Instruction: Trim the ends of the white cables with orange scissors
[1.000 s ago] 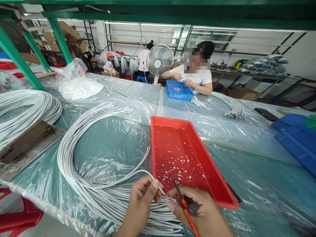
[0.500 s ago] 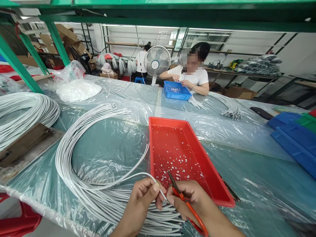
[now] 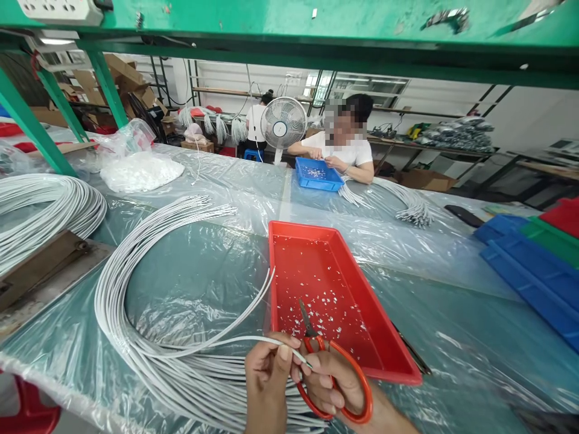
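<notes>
My left hand (image 3: 271, 367) pinches a white cable (image 3: 244, 339) close to its end, where a short dark green tip sticks out. Right beside that tip, my right hand (image 3: 335, 380) holds a pair of scissors (image 3: 364, 386) with orange handles, its fingers closed near the cable end. The scissor blades point up over the red tray (image 3: 346, 253), which has small white scraps strewn on its floor. A big looped bundle of white cables (image 3: 111, 295) lies to the left, and its near ends run under my hands.
A second cable coil (image 3: 76, 205) lies far left beside a brown metal block (image 3: 40, 268). Across the table a person (image 3: 353, 150) works over a blue tray (image 3: 319, 181). Blue bins (image 3: 529, 271) stand at the right, and a green shelf beam (image 3: 271, 30) crosses overhead.
The scissors have turned in my right hand, so both orange handle loops now show. My right fingers have come up to the cable tip. The view has tilted up slightly.
</notes>
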A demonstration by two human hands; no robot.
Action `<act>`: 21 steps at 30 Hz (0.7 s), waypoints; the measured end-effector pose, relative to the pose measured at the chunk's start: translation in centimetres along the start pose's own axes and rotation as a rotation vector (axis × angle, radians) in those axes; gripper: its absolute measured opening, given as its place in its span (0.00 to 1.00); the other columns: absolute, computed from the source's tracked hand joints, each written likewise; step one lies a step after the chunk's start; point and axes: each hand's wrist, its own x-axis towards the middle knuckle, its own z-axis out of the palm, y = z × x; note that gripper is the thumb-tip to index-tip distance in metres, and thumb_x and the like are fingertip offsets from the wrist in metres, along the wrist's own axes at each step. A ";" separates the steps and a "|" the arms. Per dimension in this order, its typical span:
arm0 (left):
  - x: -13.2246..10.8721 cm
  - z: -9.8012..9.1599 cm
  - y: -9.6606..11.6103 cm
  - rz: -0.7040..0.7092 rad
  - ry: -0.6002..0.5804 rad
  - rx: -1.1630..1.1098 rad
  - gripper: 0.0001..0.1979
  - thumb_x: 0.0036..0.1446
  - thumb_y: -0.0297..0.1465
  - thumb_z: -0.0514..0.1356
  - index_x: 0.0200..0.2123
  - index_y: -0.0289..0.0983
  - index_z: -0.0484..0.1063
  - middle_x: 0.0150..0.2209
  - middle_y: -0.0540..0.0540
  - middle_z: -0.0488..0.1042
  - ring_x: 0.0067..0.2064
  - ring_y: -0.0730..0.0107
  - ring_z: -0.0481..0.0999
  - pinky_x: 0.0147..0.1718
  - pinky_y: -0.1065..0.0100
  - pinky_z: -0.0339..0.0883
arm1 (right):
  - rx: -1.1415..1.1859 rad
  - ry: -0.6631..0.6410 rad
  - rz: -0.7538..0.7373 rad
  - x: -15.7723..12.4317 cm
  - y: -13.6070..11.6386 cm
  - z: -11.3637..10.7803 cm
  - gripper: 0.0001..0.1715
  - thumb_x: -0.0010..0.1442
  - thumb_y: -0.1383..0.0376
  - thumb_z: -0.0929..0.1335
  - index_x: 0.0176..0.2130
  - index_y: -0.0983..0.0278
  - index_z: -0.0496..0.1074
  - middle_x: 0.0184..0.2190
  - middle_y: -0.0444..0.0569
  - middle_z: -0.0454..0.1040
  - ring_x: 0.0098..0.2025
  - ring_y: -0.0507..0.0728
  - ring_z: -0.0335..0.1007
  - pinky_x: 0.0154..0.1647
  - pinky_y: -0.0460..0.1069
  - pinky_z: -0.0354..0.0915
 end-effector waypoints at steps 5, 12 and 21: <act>0.0 0.6 0.3 -0.114 0.027 -0.049 0.09 0.47 0.35 0.64 0.26 0.34 0.75 0.17 0.52 0.68 0.21 0.79 0.64 0.22 0.78 0.59 | -0.048 0.040 -0.083 -0.6 -0.4 0.1 0.17 0.45 0.58 0.69 0.18 0.66 0.62 0.10 0.33 0.51 0.11 0.42 0.43 0.13 0.41 0.48; 0.9 0.2 0.4 -0.058 0.095 0.114 0.07 0.45 0.32 0.65 0.22 0.34 0.75 0.18 0.51 0.72 0.20 0.79 0.67 0.23 0.78 0.62 | -0.374 0.311 -0.314 -1.8 -1.3 -1.1 0.12 0.50 0.60 0.69 0.28 0.67 0.68 0.15 0.38 0.60 0.15 0.45 0.55 0.16 0.41 0.51; 0.5 -0.7 -0.4 0.159 0.029 0.311 0.03 0.49 0.27 0.62 0.26 0.37 0.77 0.29 0.47 0.77 0.28 0.72 0.72 0.27 0.75 0.66 | -1.134 0.410 -0.832 -2.5 -1.5 -0.6 0.07 0.51 0.70 0.67 0.34 0.65 0.71 0.24 0.45 0.70 0.24 0.50 0.66 0.25 0.43 0.62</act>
